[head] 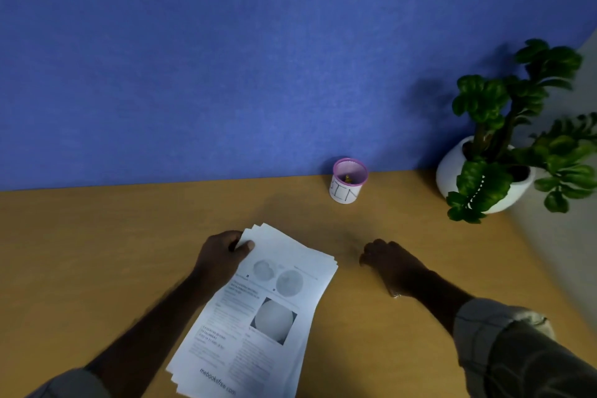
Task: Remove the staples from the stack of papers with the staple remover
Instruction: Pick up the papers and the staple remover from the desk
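Observation:
A stack of printed papers [258, 310] lies slanted on the wooden desk [97, 252], its sheets slightly fanned. My left hand [223, 254] grips the stack's far left corner, thumb on top of the top sheet. To the right of the stack, my right hand [391, 263] rests on the desk with its fingers curled in; whether anything is inside it is hidden. No staple remover shows anywhere in view. No staple is visible on the papers.
A small white cup with a pink rim, marked "BIN" [347, 181], stands at the back of the desk against the blue partition [226, 58]. A potted green plant in a white pot [491, 171] sits at the back right corner.

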A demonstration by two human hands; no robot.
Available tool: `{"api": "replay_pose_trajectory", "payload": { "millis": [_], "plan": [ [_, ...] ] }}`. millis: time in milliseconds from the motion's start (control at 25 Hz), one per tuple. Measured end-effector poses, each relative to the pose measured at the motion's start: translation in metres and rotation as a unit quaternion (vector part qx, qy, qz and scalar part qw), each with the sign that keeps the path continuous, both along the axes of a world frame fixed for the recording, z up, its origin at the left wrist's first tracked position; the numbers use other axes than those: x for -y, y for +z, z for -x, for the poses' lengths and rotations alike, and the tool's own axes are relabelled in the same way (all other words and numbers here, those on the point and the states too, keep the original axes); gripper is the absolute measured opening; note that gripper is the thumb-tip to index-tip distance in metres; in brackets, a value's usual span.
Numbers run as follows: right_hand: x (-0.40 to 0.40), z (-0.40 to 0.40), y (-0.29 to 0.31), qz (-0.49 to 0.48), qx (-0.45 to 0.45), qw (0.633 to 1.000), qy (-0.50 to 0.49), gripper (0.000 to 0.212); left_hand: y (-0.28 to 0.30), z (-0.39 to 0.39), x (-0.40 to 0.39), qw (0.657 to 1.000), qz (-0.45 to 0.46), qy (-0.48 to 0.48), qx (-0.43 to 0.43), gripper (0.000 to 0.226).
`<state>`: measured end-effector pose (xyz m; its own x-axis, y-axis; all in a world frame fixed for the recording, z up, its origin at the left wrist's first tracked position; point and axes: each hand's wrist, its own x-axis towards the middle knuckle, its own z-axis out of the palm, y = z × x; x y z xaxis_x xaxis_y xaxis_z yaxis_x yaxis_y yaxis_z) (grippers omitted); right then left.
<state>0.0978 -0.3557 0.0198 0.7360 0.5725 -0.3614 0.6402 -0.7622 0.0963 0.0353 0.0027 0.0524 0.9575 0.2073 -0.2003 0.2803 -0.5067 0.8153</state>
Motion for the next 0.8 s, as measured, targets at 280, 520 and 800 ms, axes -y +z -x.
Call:
{"api": "replay_pose_trajectory", "payload": {
  "millis": [280, 520, 800],
  "plan": [
    [0.032, 0.009, -0.007, 0.006, -0.017, 1.0, -0.012, 0.041, 0.001, 0.006, -0.005, 0.999, 0.023, 0.023, -0.014, 0.014],
    [0.014, 0.015, -0.012, -0.119, 0.007, 0.986, -0.113, 0.023, 0.011, 0.008, -0.015, 0.999, 0.027, 0.045, 0.015, 0.01],
    [-0.059, 0.013, 0.013, -0.432, -0.151, 0.821, -0.341, 0.019, 0.083, -0.013, -0.05, 0.984, -0.062, 0.068, 0.15, 0.005]
  ]
}}
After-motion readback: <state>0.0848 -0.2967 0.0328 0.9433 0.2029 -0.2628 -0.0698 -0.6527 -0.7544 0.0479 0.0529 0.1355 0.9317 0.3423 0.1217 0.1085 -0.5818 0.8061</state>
